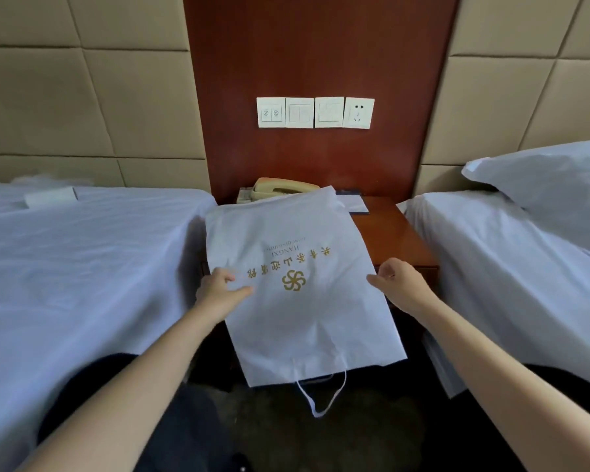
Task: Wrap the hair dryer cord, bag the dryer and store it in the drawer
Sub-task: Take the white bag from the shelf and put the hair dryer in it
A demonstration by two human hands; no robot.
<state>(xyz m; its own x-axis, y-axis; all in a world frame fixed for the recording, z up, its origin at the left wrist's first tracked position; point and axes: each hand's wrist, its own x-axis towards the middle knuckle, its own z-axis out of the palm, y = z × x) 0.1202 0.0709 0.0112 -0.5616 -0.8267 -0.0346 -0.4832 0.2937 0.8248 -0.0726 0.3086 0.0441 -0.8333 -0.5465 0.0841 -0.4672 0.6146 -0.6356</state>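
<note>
White bag (pixel 304 332) pinched at opposite edges by left hand (pixel 218 291) and right hand (pixel 402 284).

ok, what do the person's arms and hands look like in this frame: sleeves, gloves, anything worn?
Both bare. The left hand and right hand carry no gloves, and no rings or watch show. The left forearm and right forearm are uncovered up to the frame edge; no sleeve or cuff is in view.
</note>
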